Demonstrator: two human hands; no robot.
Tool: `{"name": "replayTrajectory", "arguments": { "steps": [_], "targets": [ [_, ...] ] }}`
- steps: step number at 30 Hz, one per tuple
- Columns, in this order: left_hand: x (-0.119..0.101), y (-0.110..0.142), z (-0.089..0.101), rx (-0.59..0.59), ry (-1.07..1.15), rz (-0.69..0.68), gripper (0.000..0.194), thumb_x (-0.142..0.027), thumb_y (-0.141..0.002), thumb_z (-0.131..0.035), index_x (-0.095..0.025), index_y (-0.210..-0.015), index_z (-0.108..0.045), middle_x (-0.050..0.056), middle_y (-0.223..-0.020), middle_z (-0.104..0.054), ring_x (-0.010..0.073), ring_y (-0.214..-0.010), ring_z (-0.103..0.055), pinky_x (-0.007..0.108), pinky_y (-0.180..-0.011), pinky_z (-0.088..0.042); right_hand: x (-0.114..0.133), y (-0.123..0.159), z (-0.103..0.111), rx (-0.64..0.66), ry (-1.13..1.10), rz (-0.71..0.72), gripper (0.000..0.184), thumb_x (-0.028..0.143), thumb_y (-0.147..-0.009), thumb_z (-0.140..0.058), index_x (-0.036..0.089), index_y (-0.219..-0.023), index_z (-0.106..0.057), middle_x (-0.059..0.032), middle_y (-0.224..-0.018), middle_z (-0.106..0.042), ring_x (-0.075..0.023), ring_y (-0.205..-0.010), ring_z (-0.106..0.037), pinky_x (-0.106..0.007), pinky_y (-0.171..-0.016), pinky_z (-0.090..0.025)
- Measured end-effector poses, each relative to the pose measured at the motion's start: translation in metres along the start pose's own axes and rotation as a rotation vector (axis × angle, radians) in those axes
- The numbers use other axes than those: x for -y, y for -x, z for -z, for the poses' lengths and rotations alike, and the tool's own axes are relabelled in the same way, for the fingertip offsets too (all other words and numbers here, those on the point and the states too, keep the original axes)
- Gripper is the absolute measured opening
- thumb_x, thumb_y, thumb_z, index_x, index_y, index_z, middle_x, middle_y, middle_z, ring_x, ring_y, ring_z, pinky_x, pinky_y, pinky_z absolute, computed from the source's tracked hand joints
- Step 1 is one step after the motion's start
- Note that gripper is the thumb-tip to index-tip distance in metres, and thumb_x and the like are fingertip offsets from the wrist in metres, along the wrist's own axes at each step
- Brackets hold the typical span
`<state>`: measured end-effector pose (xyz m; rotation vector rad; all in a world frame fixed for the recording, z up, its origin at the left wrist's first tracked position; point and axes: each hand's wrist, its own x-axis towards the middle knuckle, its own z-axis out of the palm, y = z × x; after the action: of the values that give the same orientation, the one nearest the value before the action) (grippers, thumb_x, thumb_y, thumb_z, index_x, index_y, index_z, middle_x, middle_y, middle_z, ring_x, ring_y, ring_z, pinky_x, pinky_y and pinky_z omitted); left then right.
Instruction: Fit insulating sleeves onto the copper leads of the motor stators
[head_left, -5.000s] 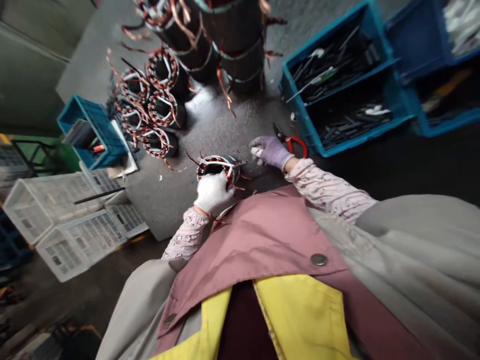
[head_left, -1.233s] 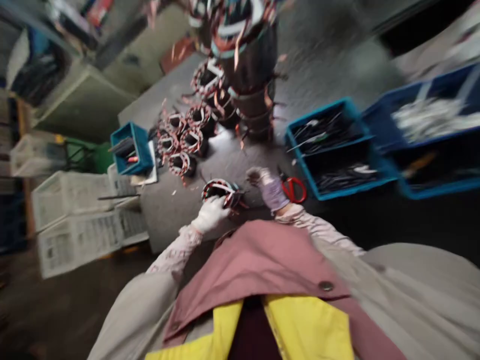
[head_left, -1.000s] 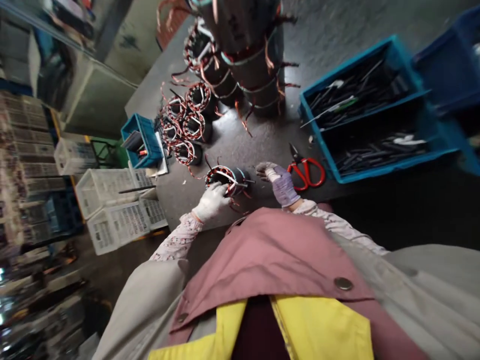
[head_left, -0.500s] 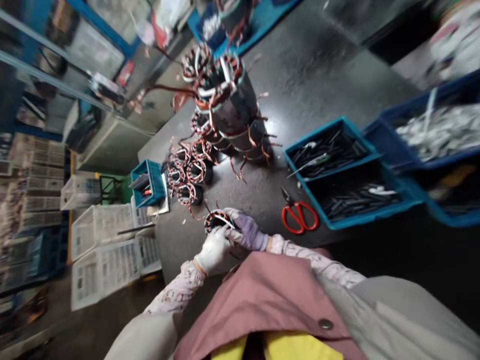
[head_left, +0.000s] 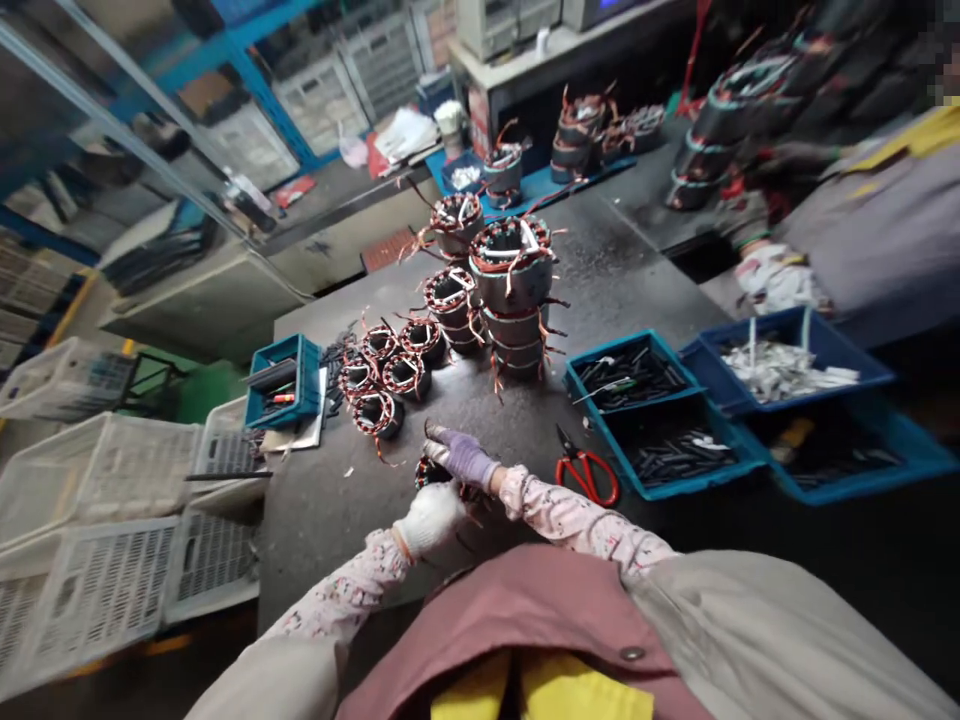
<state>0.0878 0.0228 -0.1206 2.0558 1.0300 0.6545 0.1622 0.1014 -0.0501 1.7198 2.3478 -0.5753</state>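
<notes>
Close to my body, a small motor stator (head_left: 429, 474) with copper windings sits on the dark table, largely covered by my hands. My left hand (head_left: 430, 516), in a white glove, is closed around its near left side. Across its top reaches my right hand (head_left: 466, 456), in a purple glove with pale fingertips; its fingers are bent at the far rim, and whether they pinch a lead wire is hidden. Several small stators (head_left: 377, 412) stand farther left, and a stack of larger stators (head_left: 517, 285) rises beyond. Red-handled scissors (head_left: 589, 472) lie to the right.
Blue bins (head_left: 679, 452) of black sleeves and a bin of white pieces (head_left: 795, 365) stand right. A small blue crate (head_left: 283, 385) is at the left table edge, with white plastic crates (head_left: 112, 500) beyond. A co-worker (head_left: 847, 220) works at the upper right.
My view has tilted up and turned, bringing the co-worker and far stators into sight. My right hand has moved over the stator's top toward its far rim; my left stays on it.
</notes>
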Motion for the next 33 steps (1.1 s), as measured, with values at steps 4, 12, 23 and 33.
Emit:
{"name": "replayTrajectory", "arguments": {
  "steps": [4,12,23,33],
  "targets": [
    [0.02,-0.001,0.02,-0.173,0.275,-0.108,0.026,-0.033,-0.089,-0.061,-0.022,-0.101,-0.081,0.011,-0.116,-0.078,0.0259,-0.106,-0.072,0.038,-0.096,-0.056,-0.022,0.023,0.012,-0.245,-0.377,0.015,0.061,0.073,-0.095,-0.044,0.022,-0.116,-0.07,-0.0106,-0.115,-0.076,-0.0236,-0.103,-0.073,-0.043,-0.095,-0.06],
    [0.078,0.06,0.031,-0.745,1.032,0.254,0.048,-0.057,-0.075,-0.07,-0.013,-0.09,-0.078,0.009,-0.089,-0.079,0.0215,-0.083,-0.071,0.036,-0.086,-0.059,-0.083,0.09,0.049,-0.45,-0.567,-0.234,0.058,0.07,-0.071,-0.071,0.021,-0.101,-0.071,-0.0115,-0.1,-0.078,-0.0239,-0.086,-0.074,-0.048,-0.086,-0.061],
    [0.139,0.05,-0.039,-0.229,0.188,0.642,0.039,-0.033,-0.096,-0.052,-0.017,-0.121,-0.076,0.016,-0.127,-0.072,0.0299,-0.115,-0.069,0.038,-0.099,-0.054,-0.081,0.093,0.025,-0.33,0.354,-0.03,0.031,0.035,-0.089,-0.062,0.017,-0.11,-0.078,-0.0161,-0.121,-0.074,-0.0298,-0.116,-0.066,-0.047,-0.109,-0.049],
    [0.089,0.076,-0.031,-0.225,0.109,0.626,0.035,-0.024,-0.096,-0.054,-0.017,-0.125,-0.072,0.017,-0.144,-0.063,0.0322,-0.123,-0.065,0.041,-0.104,-0.051,-0.047,0.014,-0.02,0.0,0.676,-0.052,0.02,0.024,-0.095,-0.059,0.016,-0.101,-0.077,-0.0166,-0.119,-0.072,-0.0294,-0.111,-0.062,-0.044,-0.097,-0.045]
  ]
}}
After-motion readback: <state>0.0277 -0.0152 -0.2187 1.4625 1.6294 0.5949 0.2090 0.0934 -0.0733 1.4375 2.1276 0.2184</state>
